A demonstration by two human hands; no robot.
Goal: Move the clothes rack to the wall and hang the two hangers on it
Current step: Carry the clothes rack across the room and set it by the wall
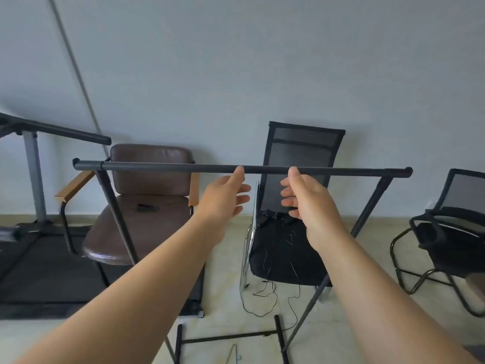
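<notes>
A black clothes rack stands in front of me, its top bar [170,167] running level from left to right, with slanted legs going down to a base on the floor. My left hand [224,193] and my right hand [305,195] are both raised just below the middle of the bar. Their fingers are spread and only the thumb tips touch or nearly touch the bar. A thin wire hanger [234,352] lies on the floor by the rack's base at the bottom edge. I see no second hanger.
A brown padded armchair [147,206] and a black mesh chair [296,232] stand against the pale wall [236,74] behind the rack. Another black chair [451,232] is at the right. A treadmill [39,258] fills the left side. Loose cables [267,298] trail on the tiled floor.
</notes>
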